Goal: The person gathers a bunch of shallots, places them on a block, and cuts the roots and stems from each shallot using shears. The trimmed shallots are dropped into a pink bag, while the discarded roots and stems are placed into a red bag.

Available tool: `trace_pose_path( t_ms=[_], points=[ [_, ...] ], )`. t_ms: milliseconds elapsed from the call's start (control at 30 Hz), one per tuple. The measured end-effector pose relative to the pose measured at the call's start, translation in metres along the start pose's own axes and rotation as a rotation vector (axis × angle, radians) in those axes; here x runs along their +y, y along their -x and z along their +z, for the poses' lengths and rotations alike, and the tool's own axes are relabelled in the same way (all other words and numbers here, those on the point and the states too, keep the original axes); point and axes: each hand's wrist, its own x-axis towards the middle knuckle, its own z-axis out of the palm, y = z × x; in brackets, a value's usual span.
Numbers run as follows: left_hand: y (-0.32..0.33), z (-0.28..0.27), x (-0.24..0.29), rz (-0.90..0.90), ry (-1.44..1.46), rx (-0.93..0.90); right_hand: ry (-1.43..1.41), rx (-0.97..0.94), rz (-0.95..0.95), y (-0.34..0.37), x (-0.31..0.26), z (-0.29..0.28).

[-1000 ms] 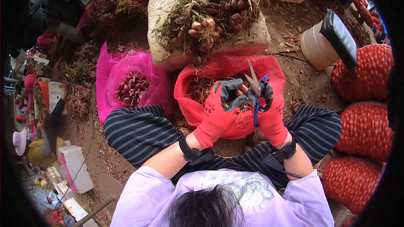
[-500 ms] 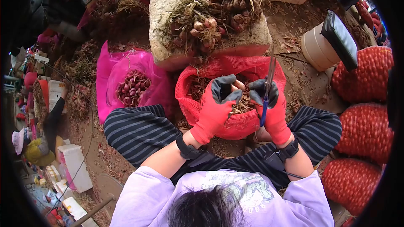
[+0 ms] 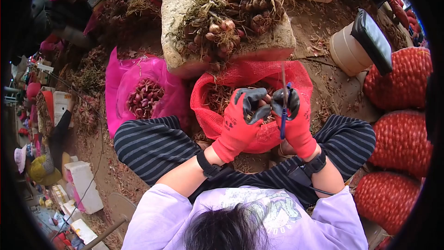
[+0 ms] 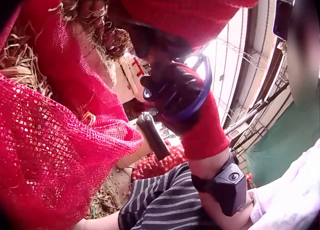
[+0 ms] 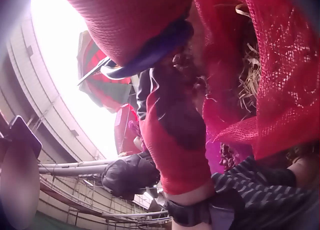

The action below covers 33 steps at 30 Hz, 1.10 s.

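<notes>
Both hands wear red gloves with dark coated palms and are close together over a red mesh bag (image 3: pixel 200 93). The left hand (image 3: pixel 241 116) pinches a small shallot (image 3: pixel 267 98), mostly covered by its fingers. In the right hand (image 3: pixel 296 119) is a pair of scissors (image 3: pixel 283 122) with blue handles, its blades pointing away from the body. In the left wrist view a blue handle loop (image 4: pixel 197 102) curves around the right hand's dark fingers. Dry stalk trimmings (image 3: pixel 217 97) lie inside the mesh bag.
Bunches of shallots with dried leaves (image 3: pixel 222 28) lie on a foam block (image 3: pixel 173 28) ahead. To the left is a pink bag (image 3: pixel 113 88) holding loose shallots (image 3: pixel 145 97). Full red mesh sacks (image 3: pixel 397 81) and a pale bucket (image 3: pixel 347 51) stand at right.
Half a second ago the hands were slightly apart, with the shallot bulbs showing between them. Now they are closer, the fingers cover most of the shallot, and the scissors have shifted left.
</notes>
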Motion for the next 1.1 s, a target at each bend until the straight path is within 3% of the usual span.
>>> trace_pose_path(
  t_ms=[100, 200, 333, 433, 733, 833, 1033, 1100],
  points=[
    [-0.003, 0.001, -0.003, -0.158, 0.376, 0.062, -0.165, -0.062, 0.146, 0.003, 0.0, 0.001],
    [-0.005, -0.003, -0.006, -0.4, 0.526, 0.126, -0.256, -0.105, 0.233, 0.01, 0.006, 0.004],
    [-0.004, -0.011, -0.012, -0.457, 0.647, 0.09, -0.452, -0.047, 0.331, 0.007, 0.002, 0.003],
    [-0.004, -0.008, -0.007, -0.476, 0.599, 0.081, -0.305, -0.017, 0.175, 0.0, -0.002, 0.003],
    [0.001, 0.002, -0.006, -0.261, 0.447, 0.031, 0.095, 0.008, -0.03, 0.003, 0.007, 0.0],
    [0.001, 0.001, -0.004, -0.203, 0.404, -0.014, 0.089, 0.004, -0.031, 0.004, 0.009, -0.002],
    [-0.001, -0.004, -0.013, -0.032, 0.038, -0.035, -0.184, -0.016, 0.097, 0.003, -0.002, -0.001],
    [-0.002, -0.002, -0.012, -0.082, 0.171, 0.008, -0.257, -0.05, 0.144, 0.003, -0.007, -0.003]
  ],
)
